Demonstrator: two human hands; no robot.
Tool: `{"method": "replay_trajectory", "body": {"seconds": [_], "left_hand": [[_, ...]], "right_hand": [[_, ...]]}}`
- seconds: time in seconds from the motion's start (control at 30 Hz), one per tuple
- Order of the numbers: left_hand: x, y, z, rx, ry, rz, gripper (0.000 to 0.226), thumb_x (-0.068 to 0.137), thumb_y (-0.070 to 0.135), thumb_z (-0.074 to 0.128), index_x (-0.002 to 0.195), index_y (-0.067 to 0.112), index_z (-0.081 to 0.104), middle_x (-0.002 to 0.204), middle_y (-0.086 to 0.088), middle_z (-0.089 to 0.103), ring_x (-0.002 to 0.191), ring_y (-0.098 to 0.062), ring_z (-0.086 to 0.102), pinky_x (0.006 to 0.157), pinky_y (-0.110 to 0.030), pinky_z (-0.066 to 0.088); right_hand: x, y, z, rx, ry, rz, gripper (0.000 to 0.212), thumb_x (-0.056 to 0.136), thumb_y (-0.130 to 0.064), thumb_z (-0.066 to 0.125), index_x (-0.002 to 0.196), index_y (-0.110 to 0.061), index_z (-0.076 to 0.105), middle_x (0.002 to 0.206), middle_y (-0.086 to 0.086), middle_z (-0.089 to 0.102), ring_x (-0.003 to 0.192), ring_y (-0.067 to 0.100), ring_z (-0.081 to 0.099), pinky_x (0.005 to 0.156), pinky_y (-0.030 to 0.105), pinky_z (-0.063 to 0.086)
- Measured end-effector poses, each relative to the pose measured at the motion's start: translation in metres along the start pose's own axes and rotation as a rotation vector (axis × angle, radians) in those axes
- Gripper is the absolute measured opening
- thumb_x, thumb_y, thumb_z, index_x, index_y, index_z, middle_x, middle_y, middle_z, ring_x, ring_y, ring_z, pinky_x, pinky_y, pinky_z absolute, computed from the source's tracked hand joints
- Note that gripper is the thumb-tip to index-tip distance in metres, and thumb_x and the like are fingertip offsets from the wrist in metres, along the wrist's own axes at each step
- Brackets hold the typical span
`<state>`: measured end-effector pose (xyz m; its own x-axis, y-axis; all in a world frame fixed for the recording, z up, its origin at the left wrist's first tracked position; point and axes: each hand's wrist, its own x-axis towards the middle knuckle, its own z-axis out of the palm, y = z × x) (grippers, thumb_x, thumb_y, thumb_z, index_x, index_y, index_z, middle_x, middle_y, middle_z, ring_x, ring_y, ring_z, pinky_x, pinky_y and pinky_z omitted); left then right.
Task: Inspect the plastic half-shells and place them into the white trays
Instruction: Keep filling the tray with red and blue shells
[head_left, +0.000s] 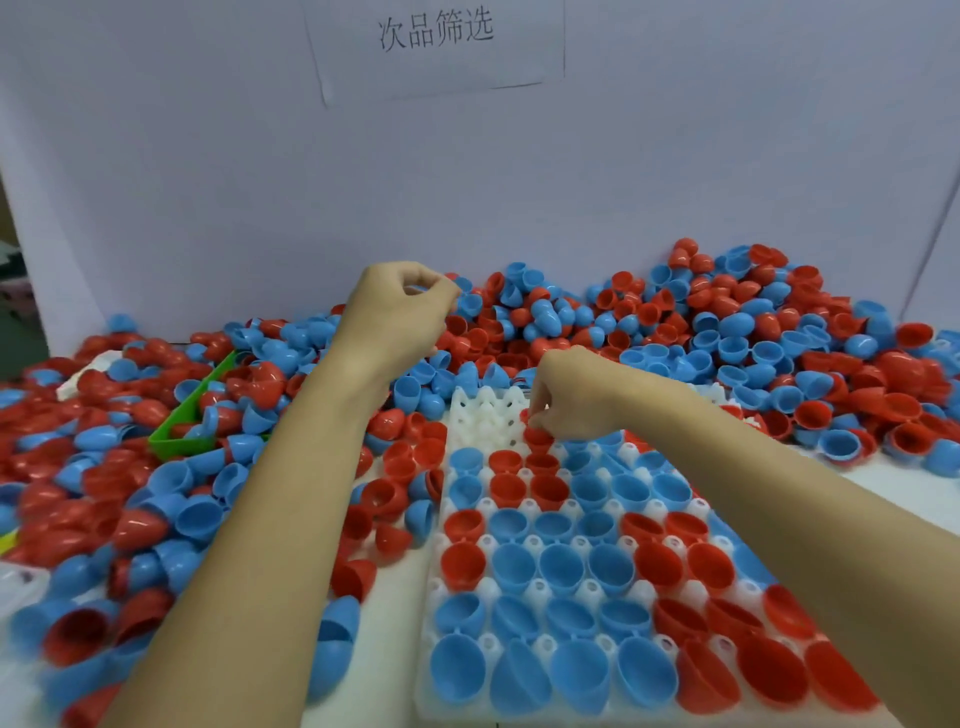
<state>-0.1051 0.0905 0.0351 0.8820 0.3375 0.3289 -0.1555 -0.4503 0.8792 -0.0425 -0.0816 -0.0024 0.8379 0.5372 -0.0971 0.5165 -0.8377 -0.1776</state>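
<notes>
A white tray (480, 415) with rows of cups lies at lower right, most cups filled with red and blue half-shells. My right hand (566, 397) is over the tray's far rows, its fingers pinching a red half-shell (535, 434) at a cup. My left hand (397, 312) is raised above the heap, fingers curled round a blue half-shell (423, 288) that is mostly hidden in the fist. A large heap of red and blue half-shells (727, 332) covers the table behind and to the left.
A green bin (184, 421) lies among the loose shells at left. A pale wall with a paper sign (436, 34) stands close behind the heap. Loose shells crowd the tray's left edge. A second white tray's edge (719, 392) shows under my right forearm.
</notes>
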Motion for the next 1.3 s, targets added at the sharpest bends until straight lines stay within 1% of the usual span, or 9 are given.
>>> {"method": "replay_trajectory", "body": {"seconds": [0.1,0.2,0.3,0.47,0.6,0.73,0.97,1.2,1.3], "left_hand": [[0.001,-0.003,0.0,0.011,0.012,-0.001,0.018,0.096,0.022,0.056,0.089,0.02,0.072,0.098,-0.002,0.073,0.09,-0.02,0.07,0.076,-0.035,0.061],[0.001,-0.005,0.004,0.01,0.02,0.005,0.018,0.097,0.021,0.055,0.091,0.022,0.071,0.097,0.002,0.072,0.086,-0.016,0.069,0.077,-0.037,0.062],[0.0,-0.007,0.012,0.031,-0.003,0.018,0.017,0.098,0.021,0.056,0.09,0.029,0.07,0.099,0.006,0.071,0.089,-0.012,0.069,0.076,-0.033,0.061],[-0.008,-0.014,0.025,0.119,-0.138,-0.006,0.014,0.096,0.021,0.061,0.095,0.033,0.068,0.099,0.008,0.071,0.089,-0.016,0.071,0.084,-0.043,0.06],[-0.011,-0.013,0.042,0.231,-0.239,-0.01,0.014,0.093,0.029,0.066,0.101,0.04,0.064,0.099,0.013,0.068,0.081,-0.016,0.071,0.075,-0.038,0.062],[0.017,-0.007,0.08,0.455,-0.338,0.066,0.031,0.088,0.033,0.07,0.113,0.043,0.054,0.116,0.009,0.055,0.098,-0.009,0.061,0.075,-0.021,0.047],[0.097,-0.016,0.145,0.769,-0.337,0.005,0.101,0.077,0.031,0.077,0.154,0.046,0.012,0.163,-0.005,-0.003,0.146,-0.047,0.009,0.108,-0.055,0.038],[0.137,-0.031,0.186,0.947,-0.344,-0.151,0.106,0.078,0.043,0.078,0.156,0.043,0.006,0.163,-0.011,-0.021,0.145,-0.053,0.007,0.11,-0.061,0.035],[0.142,-0.037,0.198,0.927,-0.318,-0.217,0.11,0.079,0.045,0.08,0.157,0.043,0.001,0.16,-0.012,-0.032,0.145,-0.057,0.005,0.112,-0.063,0.032]], "right_hand": [[-0.01,0.011,-0.011,0.076,0.078,-0.061,0.024,0.091,-0.01,0.057,0.104,0.003,0.072,0.1,0.006,0.076,0.095,0.023,0.07,0.08,0.042,0.059],[-0.033,0.028,-0.029,0.159,0.198,-0.1,0.02,0.096,-0.021,0.058,0.106,-0.019,0.076,0.046,-0.033,0.053,0.051,-0.013,0.053,0.048,0.007,0.04],[-0.065,0.061,-0.043,0.319,0.251,-0.106,0.018,0.097,-0.031,0.058,0.106,-0.034,0.074,0.05,-0.019,0.056,0.044,-0.002,0.05,0.048,0.011,0.039],[-0.114,0.142,-0.033,0.647,0.32,0.04,0.017,0.093,-0.033,0.063,0.095,-0.044,0.076,0.078,-0.025,0.072,0.075,-0.008,0.067,0.074,0.022,0.047],[-0.122,0.174,0.004,0.701,0.472,0.189,0.022,0.095,-0.018,0.064,0.09,-0.036,0.076,0.073,-0.018,0.072,0.06,-0.003,0.064,0.052,0.013,0.042],[-0.114,0.181,0.028,0.732,0.643,0.184,0.027,0.094,-0.007,0.062,0.089,-0.029,0.076,0.076,-0.017,0.073,0.066,-0.005,0.064,0.054,0.005,0.044],[-0.108,0.186,0.035,0.877,0.92,0.23,0.026,0.094,-0.004,0.06,0.085,-0.023,0.075,0.076,-0.011,0.071,0.074,0.008,0.065,0.058,0.006,0.047],[-0.105,0.185,0.037,0.894,0.892,0.22,0.032,0.092,-0.003,0.062,0.078,-0.029,0.073,0.074,-0.018,0.07,0.069,0.005,0.061,0.057,0.026,0.048],[-0.102,0.183,0.038,0.907,0.909,0.191,0.033,0.093,-0.003,0.061,0.078,-0.031,0.072,0.077,-0.023,0.07,0.071,0.002,0.063,0.06,0.017,0.05]]}}
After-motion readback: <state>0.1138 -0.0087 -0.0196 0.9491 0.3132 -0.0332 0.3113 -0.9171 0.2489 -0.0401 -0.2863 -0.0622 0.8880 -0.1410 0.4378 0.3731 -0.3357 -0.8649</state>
